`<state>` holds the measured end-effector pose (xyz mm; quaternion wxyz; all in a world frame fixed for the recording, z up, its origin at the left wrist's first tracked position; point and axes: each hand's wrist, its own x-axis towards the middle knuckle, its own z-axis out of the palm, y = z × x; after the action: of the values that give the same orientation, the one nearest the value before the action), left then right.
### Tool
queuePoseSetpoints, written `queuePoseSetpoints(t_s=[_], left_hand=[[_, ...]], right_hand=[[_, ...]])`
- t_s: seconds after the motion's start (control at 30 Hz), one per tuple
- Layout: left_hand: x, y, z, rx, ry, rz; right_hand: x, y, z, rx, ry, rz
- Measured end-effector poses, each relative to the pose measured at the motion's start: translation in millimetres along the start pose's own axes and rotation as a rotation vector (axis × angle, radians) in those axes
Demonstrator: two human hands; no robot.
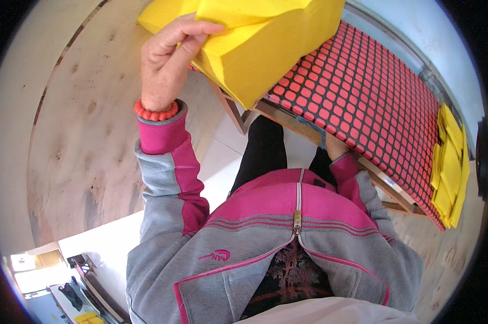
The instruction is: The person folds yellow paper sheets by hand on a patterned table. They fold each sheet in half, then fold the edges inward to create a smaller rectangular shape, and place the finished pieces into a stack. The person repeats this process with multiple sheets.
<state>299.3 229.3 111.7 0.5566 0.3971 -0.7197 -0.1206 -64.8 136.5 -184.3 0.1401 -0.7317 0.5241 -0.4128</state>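
My left hand (168, 62), with a red bead bracelet at the wrist, pinches the near left edge of a yellow fabric piece (271, 54) between thumb and fingers. This piece looks like a boxy cloth bag with a folded corner and stands over the left end of the table, its far part cut off by the picture's top. My right hand (337, 147) is below the table's front edge, near a bluish strip (313, 125) hanging there. Its fingers are hidden under the tabletop, so what they touch does not show.
A red-and-black patterned cover lies on the table (357, 92). Folded yellow cloth pieces (450, 167) are stacked at its right end. A wide wooden board (87, 135) stretches along my left. The table's wooden legs (230, 108) stand in front of my knees.
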Motion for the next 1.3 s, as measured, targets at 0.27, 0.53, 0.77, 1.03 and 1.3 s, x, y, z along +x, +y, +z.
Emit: queuePoseSetpoints(t_s=[0.27,0.53,0.77,1.03,1.3], left_hand=[[6,6,-6,-0.012,-0.052,-0.021],[7,4,-8,-0.051,-0.078,-0.063],[8,3,-5,-0.053,-0.057,-0.042],[7,4,-7,-0.058,-0.038,-0.098],[8,1,-9,-0.05,-0.053,-0.104]], right_hand=[[-2,-16,-10,-0.364,-0.19,-0.247],[28,-165,-123,0.256,-0.953,-0.659],[150,-285,-154,0.321,-0.368,-1.093],[199,-303,-104,0.33,-0.468,-1.217],[198,-292,-84,0.362,-0.437,-1.199]])
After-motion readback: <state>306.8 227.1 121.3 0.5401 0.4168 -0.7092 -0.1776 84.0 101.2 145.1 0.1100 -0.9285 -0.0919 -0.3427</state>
